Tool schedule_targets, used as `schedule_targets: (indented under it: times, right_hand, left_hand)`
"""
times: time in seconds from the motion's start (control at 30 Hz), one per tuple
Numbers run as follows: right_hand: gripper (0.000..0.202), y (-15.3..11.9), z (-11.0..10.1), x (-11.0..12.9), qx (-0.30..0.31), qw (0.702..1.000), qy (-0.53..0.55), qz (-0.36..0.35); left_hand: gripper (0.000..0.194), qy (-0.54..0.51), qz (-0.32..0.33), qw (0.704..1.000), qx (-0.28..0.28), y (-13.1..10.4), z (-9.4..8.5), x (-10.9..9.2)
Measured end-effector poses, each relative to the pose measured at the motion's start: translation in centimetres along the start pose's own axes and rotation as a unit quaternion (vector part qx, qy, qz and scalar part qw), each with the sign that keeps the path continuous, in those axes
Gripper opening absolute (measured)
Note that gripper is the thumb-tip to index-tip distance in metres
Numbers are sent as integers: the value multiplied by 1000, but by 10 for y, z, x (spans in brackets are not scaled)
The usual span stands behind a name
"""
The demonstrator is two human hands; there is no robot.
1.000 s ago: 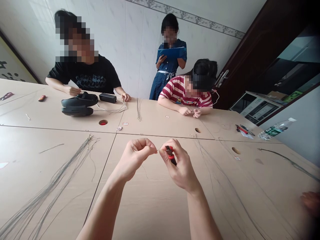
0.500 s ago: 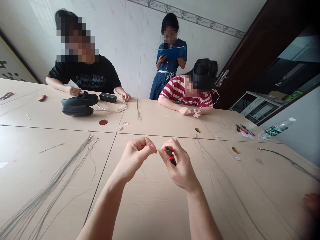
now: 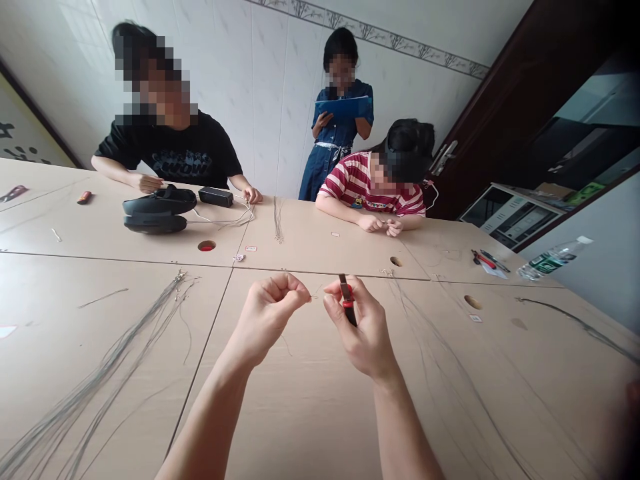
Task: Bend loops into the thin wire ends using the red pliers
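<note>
Thumb and forefinger of my left hand [image 3: 267, 317] pinch a thin line [image 3: 315, 297], whose fine end pokes out past the fingertips toward the right. My right hand [image 3: 367, 337] is wrapped round small pliers [image 3: 349, 303] with red and black handles, their dark jaws pointing up. Its thumb and forefinger stand slightly apart, a short gap from the line's end. Both hands hover above the table [image 3: 300, 413]. What lies inside the left fist is hidden.
A bundle of thin lines [image 3: 125, 340] with small metal ends lies at left, more strands [image 3: 440, 340] at right. Across the table are a black headset [image 3: 155, 217], a bottle [image 3: 555, 259] and other pliers [image 3: 483, 260]. Two people sit opposite; another stands holding a blue folder [image 3: 345, 107].
My right hand has drawn away to the right from my left fingertips, and the pliers in it have turned more upright. The left hand keeps its pinch, nearly still.
</note>
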State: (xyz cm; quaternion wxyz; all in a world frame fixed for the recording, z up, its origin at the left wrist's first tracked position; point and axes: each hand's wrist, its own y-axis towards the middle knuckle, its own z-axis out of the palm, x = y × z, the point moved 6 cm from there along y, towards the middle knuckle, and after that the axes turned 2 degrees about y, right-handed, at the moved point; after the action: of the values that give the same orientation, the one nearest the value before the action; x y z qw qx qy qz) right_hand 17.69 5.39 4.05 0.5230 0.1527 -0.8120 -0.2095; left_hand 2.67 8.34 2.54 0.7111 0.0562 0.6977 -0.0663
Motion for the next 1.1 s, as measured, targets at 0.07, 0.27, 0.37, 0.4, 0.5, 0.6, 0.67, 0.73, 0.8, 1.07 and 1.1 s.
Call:
schedule_targets:
  times: [0.07, 0.27, 0.37, 0.4, 0.5, 0.6, 0.67, 0.73, 0.8, 1.07, 1.1]
  right_hand:
    - [4, 1, -2, -3, -4, 1000, 2, 20]
    - [10, 0, 2, -9, 34, 992, 80, 88]
    - [4, 0, 2, -11, 44, 995, 29, 80]
    - [2, 0, 3, -11, 51, 996, 5, 72]
    - [3, 1, 5, -10, 67, 996, -49, 45]
    - [5, 2, 4, -8, 55, 997, -42, 37]
    - [13, 1, 5, -10, 54, 996, 15, 64]
    - [21, 0, 6, -13, 53, 990, 89, 99]
    - [28, -1, 6, -15, 45, 980, 153, 119]
    - [30, -2, 8, -11, 52, 974, 187, 120]
    - [31, -2, 9, -9, 58, 975, 178, 117]
  left_hand:
    - [12, -2, 5, 1000, -6, 0, -3, -1]
    - [12, -8, 10, 1000, -2, 0, -7, -2]
    - [14, -31, 12, 999, 1, 0, -7, -2]
    - [14, -40, 11, 999, 0, 0, -8, -3]
    - [14, -61, 1, 998, -8, 1, -11, -3]
    - [14, -72, -11, 997, -4, 0, -14, -3]
    - [15, -70, -22, 997, 13, 0, -13, -2]
    - [15, -65, -32, 997, 32, -1, -10, 0]
    - [13, -57, -39, 996, 52, -1, -5, 1]
    - [12, -42, -53, 992, 110, -3, 9, 0]
    - [12, -47, -55, 991, 111, -4, 9, 0]
